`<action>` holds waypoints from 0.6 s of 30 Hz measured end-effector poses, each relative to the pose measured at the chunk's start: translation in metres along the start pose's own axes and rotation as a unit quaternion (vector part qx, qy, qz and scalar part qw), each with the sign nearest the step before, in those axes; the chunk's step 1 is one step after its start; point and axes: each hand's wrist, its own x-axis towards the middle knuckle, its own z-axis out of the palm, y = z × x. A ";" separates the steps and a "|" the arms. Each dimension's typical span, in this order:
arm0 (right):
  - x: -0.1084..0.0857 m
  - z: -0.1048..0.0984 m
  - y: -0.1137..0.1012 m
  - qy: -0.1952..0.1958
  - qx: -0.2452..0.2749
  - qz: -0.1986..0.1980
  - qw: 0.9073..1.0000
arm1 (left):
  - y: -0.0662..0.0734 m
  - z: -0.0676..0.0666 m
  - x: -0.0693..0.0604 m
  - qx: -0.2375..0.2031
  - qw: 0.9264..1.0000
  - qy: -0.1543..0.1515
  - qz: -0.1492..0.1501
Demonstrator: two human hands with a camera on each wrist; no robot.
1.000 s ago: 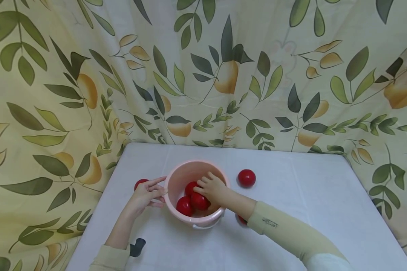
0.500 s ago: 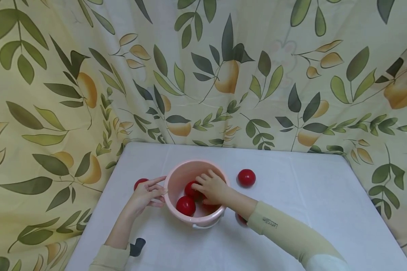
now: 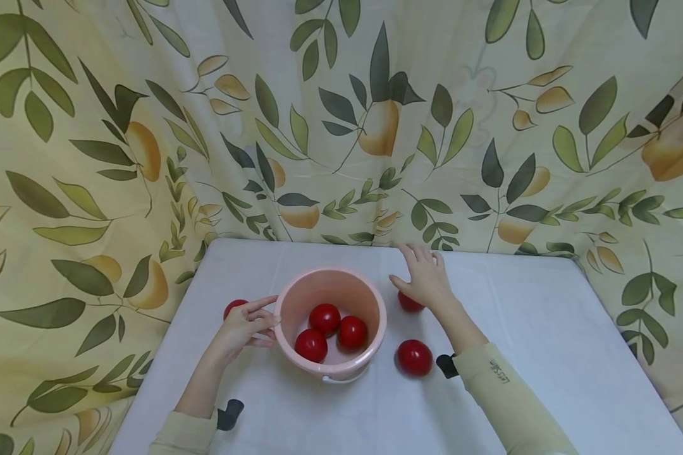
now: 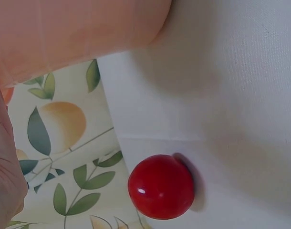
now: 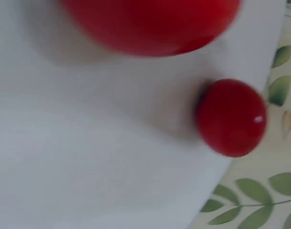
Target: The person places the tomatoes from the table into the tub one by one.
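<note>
A pink bucket (image 3: 332, 278) with three glossy red balls (image 3: 312, 345) inside stands on the white table. My left hand (image 3: 241, 328) touches its left rim with fairly straight fingers. A red ball (image 4: 161, 187) lies on the table beyond that hand, partly hidden by it in the head view. My right hand (image 3: 427, 278) reaches over the back right red ball (image 3: 411, 302) with fingers spread, covering part of it. Nearer the front, another red ball (image 3: 414, 358) lies between the bucket and my right forearm. The right wrist view shows two red balls but not the hand.
The white table (image 3: 535, 354) meets a curtain (image 3: 341, 126) printed with leaves and fruit at the back and left. A white handle (image 3: 346, 380) hangs down the bucket's front. Dark wrist mounts (image 3: 230, 415) stick out from both sleeves.
My right hand has let go of a red ball inside the bucket, lifted out and moved right to the back ball. The front right ball is uncovered. My left hand stays at the rim.
</note>
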 end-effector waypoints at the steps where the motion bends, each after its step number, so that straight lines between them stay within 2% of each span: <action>1: -0.003 0.005 0.008 -0.021 -0.004 0.016 1.000 | 0.000 0.000 0.000 0.000 1.000 0.000 0.001; 5: -0.018 0.021 0.030 -0.102 -0.006 0.062 0.993 | -0.001 -0.001 0.001 0.000 1.000 0.005 -0.001; 8: -0.028 0.033 0.040 -0.131 -0.007 0.077 0.988 | -0.001 0.000 0.001 0.000 1.000 0.005 -0.002; 14: -0.040 0.053 0.052 -0.153 -0.008 0.107 0.982 | 0.000 0.000 0.000 -0.006 1.000 -0.004 0.001; 18: -0.043 0.062 0.054 -0.144 -0.011 0.111 0.983 | 0.001 0.000 0.000 -0.010 1.000 -0.004 -0.004</action>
